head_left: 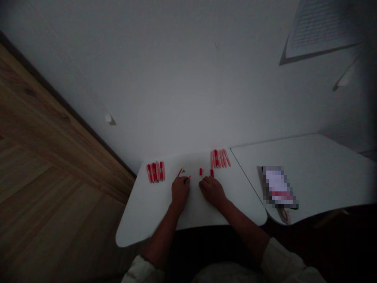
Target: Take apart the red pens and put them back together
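Observation:
Near the middle of the white table, my left hand is closed on a thin red stick with a pale tip, which looks like a pen refill. A second short red piece pokes out by its fingertips. Just beyond lies a tiny dark part. My right hand rests low over the table with its fingers curled; what they hold, if anything, is hidden. Past its knuckles a red pen part shows, and I cannot tell whether it is touched. A small red cylinder sits between the hands.
At the left lies a row of red and pink pens. Another row of mostly pink pens is at the back right. A second white table adjoins, bearing a blurred phone-like device with a strap. The wall rises right behind.

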`<state>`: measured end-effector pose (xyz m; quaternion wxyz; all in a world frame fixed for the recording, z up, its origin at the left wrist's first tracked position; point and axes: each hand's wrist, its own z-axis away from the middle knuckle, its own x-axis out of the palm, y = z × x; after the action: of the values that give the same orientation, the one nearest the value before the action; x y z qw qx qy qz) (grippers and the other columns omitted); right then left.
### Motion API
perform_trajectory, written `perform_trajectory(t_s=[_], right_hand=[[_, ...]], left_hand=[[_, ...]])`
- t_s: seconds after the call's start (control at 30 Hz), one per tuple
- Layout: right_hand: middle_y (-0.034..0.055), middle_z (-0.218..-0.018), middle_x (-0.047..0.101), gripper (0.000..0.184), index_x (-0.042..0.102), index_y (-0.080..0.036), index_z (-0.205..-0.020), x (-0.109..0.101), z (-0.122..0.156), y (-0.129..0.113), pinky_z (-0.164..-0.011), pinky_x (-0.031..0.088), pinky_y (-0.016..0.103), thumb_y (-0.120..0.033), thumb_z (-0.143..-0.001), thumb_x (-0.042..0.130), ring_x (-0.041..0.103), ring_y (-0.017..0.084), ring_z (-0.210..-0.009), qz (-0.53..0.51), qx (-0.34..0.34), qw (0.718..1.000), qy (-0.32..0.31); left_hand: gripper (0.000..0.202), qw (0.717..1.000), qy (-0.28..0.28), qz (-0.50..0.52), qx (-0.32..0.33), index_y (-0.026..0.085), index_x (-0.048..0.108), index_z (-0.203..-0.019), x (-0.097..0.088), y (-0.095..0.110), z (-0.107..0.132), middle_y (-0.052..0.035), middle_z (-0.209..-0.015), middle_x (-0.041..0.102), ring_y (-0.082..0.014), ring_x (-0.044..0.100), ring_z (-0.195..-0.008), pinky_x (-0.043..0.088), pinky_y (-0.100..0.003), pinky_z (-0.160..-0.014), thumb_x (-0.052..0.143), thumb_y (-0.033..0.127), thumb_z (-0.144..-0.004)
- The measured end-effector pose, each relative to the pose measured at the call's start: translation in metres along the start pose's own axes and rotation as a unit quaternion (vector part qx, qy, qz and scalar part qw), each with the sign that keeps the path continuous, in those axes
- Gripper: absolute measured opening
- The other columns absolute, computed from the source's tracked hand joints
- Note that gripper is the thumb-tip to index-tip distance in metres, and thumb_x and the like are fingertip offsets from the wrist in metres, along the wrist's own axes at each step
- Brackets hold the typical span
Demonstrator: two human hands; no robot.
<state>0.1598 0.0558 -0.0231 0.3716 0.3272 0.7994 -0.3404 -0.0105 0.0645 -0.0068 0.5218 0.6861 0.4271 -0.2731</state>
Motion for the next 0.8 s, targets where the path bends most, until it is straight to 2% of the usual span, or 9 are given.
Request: perform_trajectory(t_s=[0.2, 0.43, 0.53, 0.7, 0.8], right_hand=[[0.0068, -0.085, 0.061, 0.010, 0.063, -0.018, -0.088, 0.000, 0.000, 0.000, -0.079, 0.043, 0.031, -0.023, -0.087, 0.054, 0.055, 0.020, -0.085, -0.011, 0.016, 1.000, -0.005], [0.0076, -0.085, 0.061, 0.013, 0.063, -0.019, -0.086, -0.001, 0.001, -0.001, -0.077, 0.043, 0.033, -0.026, -0.088, 0.053, 0.054, 0.021, -0.084, 0.016, 0.014, 1.000, -0.008], [0.0074, -0.084, 0.060, 0.016, 0.063, -0.018, -0.084, -0.002, 0.000, -0.003, -0.076, 0.042, 0.033, -0.025, -0.089, 0.050, 0.053, 0.020, -0.083, 0.024, 0.006, 1.000, -0.012], [0.0069, -0.087, 0.061, 0.016, 0.065, -0.019, -0.096, -0.002, -0.001, -0.004, -0.077, 0.042, 0.032, -0.021, -0.089, 0.051, 0.052, 0.020, -0.084, 0.024, -0.007, 1.000, -0.007], [0.0057, -0.085, 0.061, 0.016, 0.066, -0.020, -0.093, 0.000, -0.001, -0.003, -0.076, 0.042, 0.031, -0.018, -0.089, 0.050, 0.052, 0.019, -0.082, 0.043, -0.015, 0.999, -0.012]], left_hand=[[0.021, 1.000, 0.030, -0.008, -0.006, 0.017, 0.068, -0.089, 0.005, 0.001, 0.004, -0.0090, -0.086, 0.066, -0.0214, 0.059, -0.084, 0.044, -0.034, -0.081, 0.052, 0.028, -0.083], [0.018, 0.999, 0.033, 0.001, -0.007, 0.016, 0.066, -0.085, 0.006, 0.001, 0.010, -0.0088, -0.084, 0.062, -0.0212, 0.057, -0.083, 0.044, -0.034, -0.079, 0.051, 0.026, -0.083], [0.017, 0.999, 0.037, -0.003, -0.011, 0.017, 0.065, -0.084, 0.004, 0.003, 0.013, -0.0080, -0.085, 0.061, -0.0200, 0.057, -0.081, 0.044, -0.033, -0.077, 0.051, 0.026, -0.084], [0.015, 0.999, 0.039, 0.003, -0.017, 0.018, 0.063, -0.082, 0.003, 0.004, 0.015, -0.0073, -0.085, 0.060, -0.0195, 0.057, -0.079, 0.045, -0.032, -0.075, 0.052, 0.028, -0.083], [0.016, 0.999, 0.040, -0.001, -0.019, 0.018, 0.063, -0.082, 0.003, 0.005, 0.016, -0.0070, -0.085, 0.060, -0.0192, 0.057, -0.079, 0.046, -0.032, -0.076, 0.052, 0.029, -0.083]])
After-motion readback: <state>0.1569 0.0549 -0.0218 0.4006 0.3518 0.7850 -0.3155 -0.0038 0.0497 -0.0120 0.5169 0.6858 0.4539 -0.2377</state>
